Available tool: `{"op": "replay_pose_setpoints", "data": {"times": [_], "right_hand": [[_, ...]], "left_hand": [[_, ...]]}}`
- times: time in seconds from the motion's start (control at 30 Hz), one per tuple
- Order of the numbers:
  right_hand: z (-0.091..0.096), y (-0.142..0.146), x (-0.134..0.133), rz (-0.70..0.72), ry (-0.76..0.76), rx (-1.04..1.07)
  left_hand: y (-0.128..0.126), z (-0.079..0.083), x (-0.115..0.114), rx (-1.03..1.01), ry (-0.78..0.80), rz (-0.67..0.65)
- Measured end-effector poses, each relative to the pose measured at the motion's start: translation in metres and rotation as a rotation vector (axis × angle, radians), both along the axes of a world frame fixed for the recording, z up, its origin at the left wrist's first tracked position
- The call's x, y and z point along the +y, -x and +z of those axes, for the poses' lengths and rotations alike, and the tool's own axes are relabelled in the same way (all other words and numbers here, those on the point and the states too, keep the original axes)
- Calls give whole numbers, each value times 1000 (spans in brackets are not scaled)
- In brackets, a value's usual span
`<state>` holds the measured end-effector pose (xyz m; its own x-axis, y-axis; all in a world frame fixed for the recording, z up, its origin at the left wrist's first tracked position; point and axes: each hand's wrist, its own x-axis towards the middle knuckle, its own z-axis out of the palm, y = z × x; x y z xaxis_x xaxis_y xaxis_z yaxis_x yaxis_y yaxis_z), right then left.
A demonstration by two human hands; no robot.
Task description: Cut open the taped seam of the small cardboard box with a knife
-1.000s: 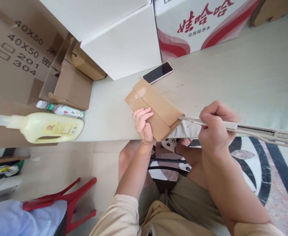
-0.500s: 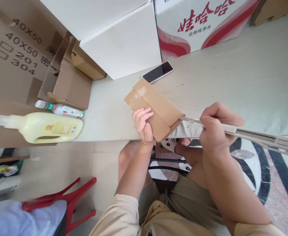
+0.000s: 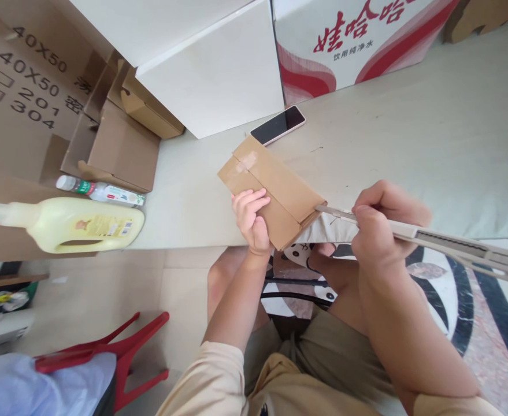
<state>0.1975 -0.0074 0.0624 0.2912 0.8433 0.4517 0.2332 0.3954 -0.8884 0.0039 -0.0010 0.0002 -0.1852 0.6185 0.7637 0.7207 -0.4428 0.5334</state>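
A small flat cardboard box (image 3: pixel 271 185) with clear tape on its seams lies at the near edge of the pale table (image 3: pixel 401 133). My left hand (image 3: pixel 250 218) presses on the box's near left part, fingers curled over the top. My right hand (image 3: pixel 379 228) is closed round a long beige utility knife (image 3: pixel 444 242). The knife's blade tip touches the box's right end, at the seam.
A black phone (image 3: pixel 278 125) lies just behind the box. White boxes (image 3: pixel 210 75) and a red-and-white printed carton (image 3: pixel 344 40) stand at the back. Folded cardboard boxes (image 3: pixel 119 144), a small bottle (image 3: pixel 100 192) and a yellow detergent bottle (image 3: pixel 75 224) are at the left. A red stool (image 3: pixel 119 358) stands below left.
Hardly anything has moved. The view has drifted slightly, and the knife handle has dipped a little at the right while its tip stays at the box's right end.
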Motion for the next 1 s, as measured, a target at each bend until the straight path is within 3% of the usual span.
{"op": "replay_pose_setpoints", "data": {"times": [0.17, 0.47, 1.0], "right_hand": [[1, -3, -1, 22, 3, -12], [-6, 1, 2, -27, 3, 15], [-5, 2, 3, 31, -12, 78]], "left_hand": [[0, -1, 0, 4, 48, 40], [-1, -1, 0, -18, -11, -10], [-2, 0, 1, -36, -44, -34]]}}
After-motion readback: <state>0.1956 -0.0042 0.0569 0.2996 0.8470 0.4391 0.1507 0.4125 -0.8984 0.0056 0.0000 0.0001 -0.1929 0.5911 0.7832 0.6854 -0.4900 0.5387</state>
